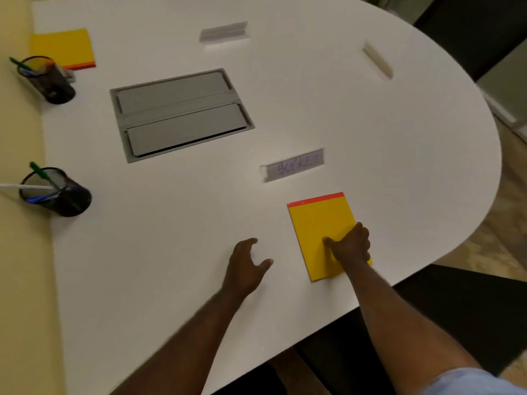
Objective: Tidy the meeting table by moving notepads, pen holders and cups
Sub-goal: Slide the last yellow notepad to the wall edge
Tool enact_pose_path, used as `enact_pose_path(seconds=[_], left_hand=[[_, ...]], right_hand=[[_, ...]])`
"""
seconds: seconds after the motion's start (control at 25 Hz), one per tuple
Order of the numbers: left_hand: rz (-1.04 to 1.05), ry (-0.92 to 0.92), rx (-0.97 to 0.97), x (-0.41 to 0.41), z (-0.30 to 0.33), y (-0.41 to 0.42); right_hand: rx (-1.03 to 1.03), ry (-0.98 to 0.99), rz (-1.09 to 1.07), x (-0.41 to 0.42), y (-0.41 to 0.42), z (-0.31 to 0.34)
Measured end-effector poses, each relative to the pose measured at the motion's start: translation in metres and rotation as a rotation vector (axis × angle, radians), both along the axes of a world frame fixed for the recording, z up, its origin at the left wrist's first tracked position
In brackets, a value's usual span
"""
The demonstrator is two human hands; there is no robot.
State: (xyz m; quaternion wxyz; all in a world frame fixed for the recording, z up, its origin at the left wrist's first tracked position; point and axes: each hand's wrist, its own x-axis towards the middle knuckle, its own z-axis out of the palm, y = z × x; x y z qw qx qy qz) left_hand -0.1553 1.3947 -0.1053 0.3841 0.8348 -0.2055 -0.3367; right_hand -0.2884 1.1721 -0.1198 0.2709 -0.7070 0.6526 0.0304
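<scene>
A yellow notepad [316, 223] with a red top strip lies flat on the white table [370, 124] near its front edge. My right hand [349, 245] grips the pad's lower right side, thumb on top. My left hand [246, 266] hovers just left of the pad, fingers apart, holding nothing. A second yellow notepad [64, 47] lies at the far left. Two black mesh pen holders stand along the left edge, one far [48, 79] and one nearer [58, 192], each with pens inside.
A grey cable hatch [179, 114] is set into the table's middle. Three name cards stand on the table: one reading "BUCKET" [293, 165], one far [224, 31], one far right [377, 59]. A dark chair [470, 309] sits below the table's front edge.
</scene>
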Motion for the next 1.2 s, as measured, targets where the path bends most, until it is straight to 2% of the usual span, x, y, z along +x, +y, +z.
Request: enact_pose_path(seconds=[0.28, 0.44, 0.52, 0.64, 0.84, 0.92, 1.08, 1.2], left_hand=[[-0.041, 0.273, 0.017, -0.029, 0.0, -0.068], [-0.097, 0.21, 0.056, -0.042, -0.005, -0.088], [-0.069, 0.235, 0.04, -0.049, -0.006, -0.098], [0.026, 0.38, 0.034, -0.06, -0.003, -0.119], [0.403, 0.61, -0.062, -0.043, -0.009, -0.133], [0.442, 0.675, -0.066, -0.033, -0.017, -0.131], [0.298, 0.674, -0.1, -0.028, -0.017, -0.127], [0.118, 0.51, -0.133, -0.025, -0.019, -0.118]], right_hand=[[0.006, -0.015, 0.023, -0.017, -0.007, 0.001], [-0.02, 0.008, 0.031, -0.018, -0.009, 0.003], [-0.028, -0.003, 0.025, -0.018, -0.01, 0.002], [-0.029, -0.032, 0.012, -0.017, -0.012, 0.001], [-0.014, -0.051, -0.002, -0.018, -0.014, 0.0], [-0.016, -0.054, -0.006, -0.018, -0.015, 0.0], [0.016, -0.021, -0.032, -0.015, -0.018, 0.0], [0.038, 0.066, -0.019, -0.012, -0.025, 0.002]])
